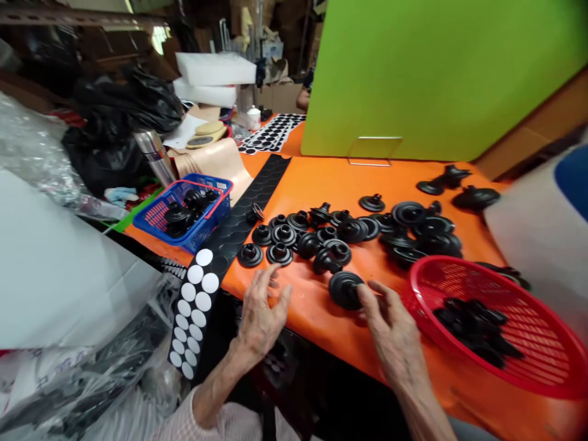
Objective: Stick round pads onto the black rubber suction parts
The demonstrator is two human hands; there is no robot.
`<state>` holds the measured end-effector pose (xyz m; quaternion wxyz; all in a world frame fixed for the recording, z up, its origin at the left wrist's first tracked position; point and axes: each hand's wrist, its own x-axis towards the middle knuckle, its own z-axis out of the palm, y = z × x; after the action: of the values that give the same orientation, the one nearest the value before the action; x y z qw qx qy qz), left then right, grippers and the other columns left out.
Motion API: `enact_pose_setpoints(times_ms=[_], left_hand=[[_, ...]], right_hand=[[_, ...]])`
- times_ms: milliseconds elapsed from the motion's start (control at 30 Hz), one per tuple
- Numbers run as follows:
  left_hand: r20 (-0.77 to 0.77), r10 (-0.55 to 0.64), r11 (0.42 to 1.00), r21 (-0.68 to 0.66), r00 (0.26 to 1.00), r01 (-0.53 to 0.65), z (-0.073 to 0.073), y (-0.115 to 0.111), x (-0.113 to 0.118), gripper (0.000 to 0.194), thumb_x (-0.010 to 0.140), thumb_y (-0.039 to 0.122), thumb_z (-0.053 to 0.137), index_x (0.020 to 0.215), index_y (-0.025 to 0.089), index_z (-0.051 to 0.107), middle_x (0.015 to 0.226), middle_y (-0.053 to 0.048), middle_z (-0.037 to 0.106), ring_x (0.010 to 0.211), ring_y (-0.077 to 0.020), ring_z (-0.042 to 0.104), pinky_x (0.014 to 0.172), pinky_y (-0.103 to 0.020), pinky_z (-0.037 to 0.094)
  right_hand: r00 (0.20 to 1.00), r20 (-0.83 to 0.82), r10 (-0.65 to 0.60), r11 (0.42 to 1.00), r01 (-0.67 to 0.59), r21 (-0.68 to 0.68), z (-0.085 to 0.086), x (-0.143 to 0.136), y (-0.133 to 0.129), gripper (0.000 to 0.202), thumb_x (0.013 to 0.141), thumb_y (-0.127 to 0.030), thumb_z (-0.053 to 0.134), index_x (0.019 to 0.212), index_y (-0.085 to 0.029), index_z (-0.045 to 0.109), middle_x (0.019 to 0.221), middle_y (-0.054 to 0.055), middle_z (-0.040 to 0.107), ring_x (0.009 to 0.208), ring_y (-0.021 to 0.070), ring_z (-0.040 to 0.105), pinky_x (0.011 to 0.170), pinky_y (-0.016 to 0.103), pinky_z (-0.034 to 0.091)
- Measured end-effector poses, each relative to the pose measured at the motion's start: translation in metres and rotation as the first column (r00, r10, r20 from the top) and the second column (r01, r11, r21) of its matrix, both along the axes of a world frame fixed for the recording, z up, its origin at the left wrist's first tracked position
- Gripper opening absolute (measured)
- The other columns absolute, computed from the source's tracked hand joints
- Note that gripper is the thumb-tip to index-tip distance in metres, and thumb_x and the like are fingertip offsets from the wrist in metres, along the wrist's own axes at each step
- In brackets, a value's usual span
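My right hand (392, 334) has thumb and fingers closed on the short stem of a black stepped disc (344, 290), its round face turned away to the left. My left hand (263, 315) is over the table's front edge, fingers apart and holding nothing. Just beyond it stand several similar black discs with raised stems (279, 253). More of these pieces are heaped in the middle of the orange table (321, 177). Left of my left hand runs a long black strip (229, 239), whose near end carries rows of white round stickers (198, 318) and hangs over the edge.
A red basket (422, 269) with black parts stands at the right. A blue basket (193, 245) with more parts is at the left. Behind the heap, a green board (413, 79) stands upright. Dotted sheets (275, 133) and a steel flask (154, 156) lie farther back. Another person's arm (303, 98) shows behind.
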<state>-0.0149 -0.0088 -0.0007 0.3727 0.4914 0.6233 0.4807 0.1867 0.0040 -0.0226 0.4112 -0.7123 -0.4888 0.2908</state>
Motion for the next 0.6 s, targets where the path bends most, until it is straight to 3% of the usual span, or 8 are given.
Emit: enact_pose_setpoints(times_ms=[67,133,233,367,467,500,600], left_hand=[[-0.132,0.136,0.987,0.107,0.982,-0.123,-0.001,0.011,-0.015,0.047,0.080,0.029,0.063,0.125,0.019,0.057,0.122,-0.013,0.055,0.119,-0.0303,0.047,0.110,-0.048,0.029],[-0.168,0.168,0.978,0.155,0.971,-0.142,-0.005,0.023,-0.019,0.051,0.079,0.026,0.063,0.129,0.017,0.054,0.132,-0.015,0.049,0.129,-0.0326,0.037,0.113,-0.049,0.023],[-0.135,0.037,0.978,0.207,0.990,-0.008,-0.009,0.036,0.000,0.051,0.079,0.021,0.060,0.129,0.016,0.054,0.135,-0.016,0.048,0.131,-0.0324,0.037,0.114,-0.048,0.024],[-0.135,-0.030,0.957,0.282,0.990,0.068,0.000,0.032,0.016,0.048,0.084,0.020,0.054,0.131,0.017,0.053,0.131,-0.015,0.052,0.125,-0.0292,0.044,0.110,-0.044,0.032],[-0.168,0.110,0.959,0.275,0.980,-0.060,0.003,0.013,-0.017,0.037,0.086,0.026,0.054,0.122,0.020,0.058,0.121,-0.013,0.057,0.116,-0.0279,0.050,0.105,-0.043,0.036],[-0.207,0.223,0.950,0.266,0.953,-0.164,0.000,0.007,-0.036,0.034,0.084,0.028,0.056,0.117,0.021,0.061,0.117,-0.012,0.059,0.114,-0.0290,0.050,0.105,-0.045,0.036],[-0.449,0.489,0.870,0.186,0.748,-0.457,-0.020,-0.006,-0.094,0.041,0.078,0.035,0.060,0.116,0.018,0.058,0.115,-0.014,0.057,0.117,-0.0353,0.045,0.105,-0.056,0.029]], right_hand=[[0.994,0.104,-0.036,0.996,0.044,-0.073,-0.002,0.008,0.010,0.062,0.079,-0.067,0.043,0.112,-0.018,0.061,0.082,0.009,0.069,0.064,0.0263,0.065,0.071,0.044,0.050],[0.974,0.219,-0.049,0.995,0.066,-0.069,-0.007,0.010,0.017,0.063,0.081,-0.067,0.035,0.109,-0.018,0.062,0.085,0.013,0.069,0.075,0.0320,0.066,0.075,0.049,0.049],[0.917,0.398,-0.009,0.997,-0.022,0.074,-0.019,0.005,0.025,0.065,0.086,-0.065,0.025,0.107,-0.015,0.063,0.100,0.021,0.066,0.100,0.0380,0.061,0.084,0.054,0.046],[0.843,0.538,-0.012,0.974,-0.112,0.198,-0.032,0.001,0.024,0.072,0.092,-0.059,0.020,0.121,-0.004,0.056,0.106,0.027,0.061,0.108,0.0407,0.055,0.089,0.057,0.045],[0.793,0.595,-0.130,0.941,-0.091,0.326,-0.030,0.001,0.013,0.061,0.092,-0.052,0.034,0.126,-0.006,0.052,0.113,0.026,0.057,0.110,0.0403,0.054,0.087,0.055,0.048],[0.772,0.616,-0.158,0.913,-0.124,0.389,-0.027,-0.002,0.008,0.052,0.092,-0.048,0.040,0.125,-0.009,0.054,0.114,0.024,0.057,0.108,0.0385,0.055,0.087,0.054,0.048],[0.782,0.616,-0.089,0.764,-0.343,0.546,-0.019,-0.028,0.002,0.030,0.092,-0.032,0.048,0.117,-0.016,0.057,0.106,0.016,0.062,0.098,0.0298,0.060,0.086,0.047,0.050]])
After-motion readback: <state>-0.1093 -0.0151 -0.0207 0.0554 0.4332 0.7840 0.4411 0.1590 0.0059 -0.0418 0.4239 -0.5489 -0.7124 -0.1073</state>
